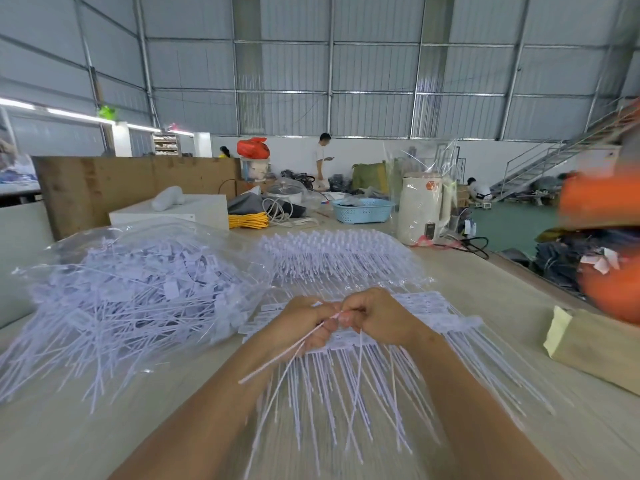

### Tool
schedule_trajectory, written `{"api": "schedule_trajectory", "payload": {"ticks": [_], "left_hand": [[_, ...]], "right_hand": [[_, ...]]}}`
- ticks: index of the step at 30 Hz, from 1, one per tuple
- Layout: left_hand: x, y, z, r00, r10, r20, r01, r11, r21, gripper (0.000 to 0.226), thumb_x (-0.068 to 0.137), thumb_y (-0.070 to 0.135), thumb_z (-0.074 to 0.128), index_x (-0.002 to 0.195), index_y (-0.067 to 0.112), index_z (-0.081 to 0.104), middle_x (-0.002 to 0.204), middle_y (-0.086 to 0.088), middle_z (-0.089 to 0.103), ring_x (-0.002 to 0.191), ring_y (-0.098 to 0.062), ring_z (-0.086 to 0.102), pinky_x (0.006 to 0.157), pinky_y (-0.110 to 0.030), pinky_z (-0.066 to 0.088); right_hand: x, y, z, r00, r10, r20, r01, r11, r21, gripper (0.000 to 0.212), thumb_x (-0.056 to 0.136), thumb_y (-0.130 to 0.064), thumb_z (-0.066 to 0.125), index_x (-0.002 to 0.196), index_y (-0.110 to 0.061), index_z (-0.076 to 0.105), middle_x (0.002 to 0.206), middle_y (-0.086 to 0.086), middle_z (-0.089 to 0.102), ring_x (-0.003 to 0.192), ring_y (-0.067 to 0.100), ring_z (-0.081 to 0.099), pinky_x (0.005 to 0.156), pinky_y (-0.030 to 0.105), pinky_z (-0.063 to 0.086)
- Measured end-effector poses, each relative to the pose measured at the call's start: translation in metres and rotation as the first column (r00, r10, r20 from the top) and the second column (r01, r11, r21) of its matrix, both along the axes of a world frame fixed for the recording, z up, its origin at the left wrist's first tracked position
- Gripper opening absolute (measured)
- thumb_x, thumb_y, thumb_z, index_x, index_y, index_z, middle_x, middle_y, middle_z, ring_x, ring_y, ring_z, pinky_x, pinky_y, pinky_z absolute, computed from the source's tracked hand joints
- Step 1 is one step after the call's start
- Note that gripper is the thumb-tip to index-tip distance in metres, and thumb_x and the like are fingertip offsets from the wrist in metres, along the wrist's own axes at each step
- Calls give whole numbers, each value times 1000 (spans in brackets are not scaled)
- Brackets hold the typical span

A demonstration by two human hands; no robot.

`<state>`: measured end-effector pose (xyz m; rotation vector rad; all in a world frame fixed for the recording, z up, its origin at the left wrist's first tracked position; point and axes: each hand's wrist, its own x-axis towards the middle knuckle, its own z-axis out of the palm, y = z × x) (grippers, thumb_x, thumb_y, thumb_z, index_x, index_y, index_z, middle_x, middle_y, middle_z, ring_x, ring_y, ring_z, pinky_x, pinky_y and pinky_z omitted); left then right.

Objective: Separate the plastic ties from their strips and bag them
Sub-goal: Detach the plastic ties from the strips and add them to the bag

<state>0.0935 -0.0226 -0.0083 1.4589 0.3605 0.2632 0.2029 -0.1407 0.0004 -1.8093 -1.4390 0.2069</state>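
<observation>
On the pale wooden table [485, 296], we note our left hand [304, 323] and right hand [381, 320] pinching white plastic ties [298, 344] on the white moulded strip [446, 322], a clear plastic bag [138, 278] left of it already heaped, uncut strips [339, 254] stacked behind.

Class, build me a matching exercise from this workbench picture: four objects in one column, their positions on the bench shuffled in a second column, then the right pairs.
Things
1. clear plastic bag of loose white ties
2. pale blue perforated plastic basket
3. coiled yellow cable
4. cream electric kettle

Places
A. right of the basket
B. near left, beside the hands
C. behind the bag, left of the basket
D. far centre, between cable and kettle

Pairs: 1-B, 2-D, 3-C, 4-A
</observation>
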Motion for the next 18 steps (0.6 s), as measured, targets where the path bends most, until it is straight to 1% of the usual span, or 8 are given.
{"api": "schedule_trajectory", "payload": {"ticks": [2,4,6,10,12,14,16,18], "left_hand": [[-4,4,3,985,-170,5,167,963,-212,13,84,17,59,74,8,57,44,7,34,31,0,27,28,-10,20],[-7,6,6,966,-256,48,258,920,-295,13,80,21,58,74,10,58,44,8,33,30,2,27,27,-9,17],[-9,6,8,947,-304,105,321,888,-330,14,78,24,63,72,11,60,43,8,35,30,1,28,27,-9,18],[-13,12,10,904,-289,315,418,757,-502,31,61,12,87,68,10,57,43,3,40,34,-3,21,26,-12,23],[-8,11,10,938,-159,309,295,833,-468,22,78,18,71,75,15,49,46,3,41,34,-2,27,28,-12,27],[1,8,4,969,55,242,49,913,-406,13,91,18,56,80,15,49,50,0,50,35,-5,42,33,-13,37],[6,6,-3,952,211,220,-124,927,-354,13,96,15,52,85,10,56,59,-6,59,40,-10,54,40,-17,46],[7,3,-6,948,232,216,-165,943,-290,14,97,14,51,91,6,60,69,-10,63,48,-13,62,45,-21,51]], "right_hand": [[-3,-1,3,996,57,-63,-56,998,10,38,89,-4,59,59,-28,59,55,-2,51,56,16,45,59,27,38],[-6,-2,7,983,121,-138,-115,992,50,38,90,-3,57,61,-28,61,53,-6,52,52,9,45,56,20,38],[-9,-3,10,963,173,-207,-158,984,87,35,91,-2,56,64,-24,62,49,-10,51,45,1,41,49,13,34],[1,-14,14,948,148,-281,-104,981,166,28,90,-2,56,65,-12,62,54,-2,51,46,7,39,49,19,34],[4,-16,16,963,67,-259,-10,977,213,28,90,-5,57,64,-13,62,51,-6,52,43,4,39,49,17,34],[1,-9,17,977,5,-215,55,960,275,26,90,-7,59,66,-14,64,52,-10,55,43,0,45,50,12,36],[-5,0,18,990,-38,-135,78,948,307,20,88,-10,62,70,-18,67,63,-12,59,57,-1,53,57,13,40],[-8,8,15,995,-98,-20,99,942,321,13,85,-14,67,75,-23,70,76,-9,59,75,4,54,68,18,42]]}}
